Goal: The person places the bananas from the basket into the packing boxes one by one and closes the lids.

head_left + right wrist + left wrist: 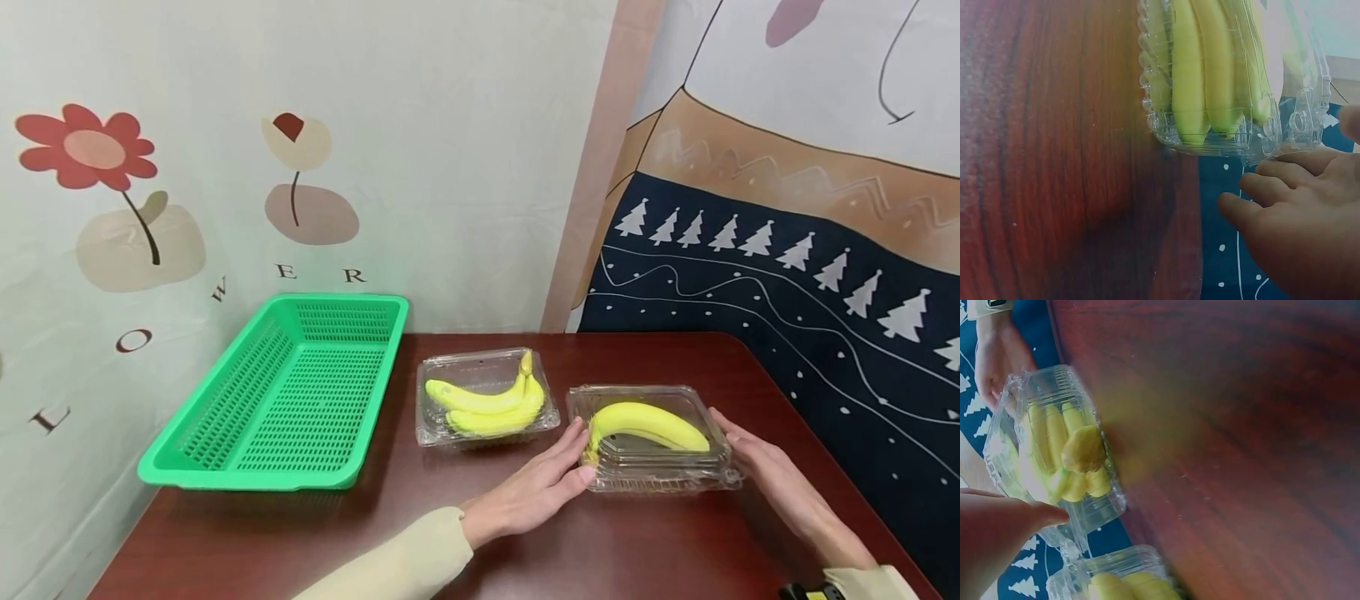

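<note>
A clear plastic clamshell box [652, 479] with yellow bananas [651, 423] inside sits on the table at the right, its lid over the fruit. My left hand [528, 492] lies along its left side, fingers extended and touching the wall. At the opposite side, the fingers of my right hand [780, 479] are straight and reach the right edge; the right wrist view shows this hand [1310, 212] close by the box's end. Left of it stands a second clear box [483, 379], also holding bananas [487, 404], with no hand on it.
A green perforated plastic basket [352, 479] stands on the left part of the dark red wooden table [600, 550]. Behind the table hangs a pale cloth [465, 167] with printed flowers; a dark blue printed cloth [750, 275] runs along the right side.
</note>
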Available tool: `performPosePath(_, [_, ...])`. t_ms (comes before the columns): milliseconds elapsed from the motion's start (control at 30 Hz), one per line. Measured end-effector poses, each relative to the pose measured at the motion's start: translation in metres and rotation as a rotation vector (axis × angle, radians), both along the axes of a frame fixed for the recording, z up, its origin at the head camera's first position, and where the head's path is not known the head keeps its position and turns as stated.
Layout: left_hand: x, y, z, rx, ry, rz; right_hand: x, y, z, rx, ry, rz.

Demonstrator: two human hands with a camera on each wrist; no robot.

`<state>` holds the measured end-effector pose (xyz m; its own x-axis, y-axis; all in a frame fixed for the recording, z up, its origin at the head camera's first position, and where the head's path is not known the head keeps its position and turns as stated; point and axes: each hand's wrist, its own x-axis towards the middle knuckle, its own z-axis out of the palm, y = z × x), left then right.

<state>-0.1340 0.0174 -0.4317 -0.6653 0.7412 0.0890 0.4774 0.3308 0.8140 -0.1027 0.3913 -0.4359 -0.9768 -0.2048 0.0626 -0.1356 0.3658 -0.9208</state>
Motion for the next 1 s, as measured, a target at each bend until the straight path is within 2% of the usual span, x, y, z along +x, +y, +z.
performPosePath(133, [0.003,-0.004,-0.003,-0.013,-0.019,0.035,0.003,0.001,-0.003,0.040,-0.005,-0.054])
performPosePath(333, [0.007,-0.004,-0.006,0.002,-0.067,0.118,0.009,0.004,-0.009,-0.046,0.026,0.005])
performPosePath(433, [0.009,0.000,-0.007,0.075,-0.148,0.169,0.012,0.004,-0.009,-0.002,0.010,-0.039])
performPosePath(567, [0.012,0.006,-0.010,0.211,-0.257,0.244,0.015,0.002,-0.005,0.128,-0.019,-0.115])
performPosePath(633, [0.013,0.009,-0.010,0.253,-0.281,0.284,0.016,0.001,-0.005,0.161,-0.024,-0.126])
performPosePath(867, [0.013,0.024,-0.012,0.353,-0.347,0.399,0.016,0.001,-0.011,0.086,0.019,-0.093])
performPosePath(1000, [0.013,0.033,-0.014,0.428,-0.389,0.449,0.015,0.000,-0.014,0.094,0.054,-0.096])
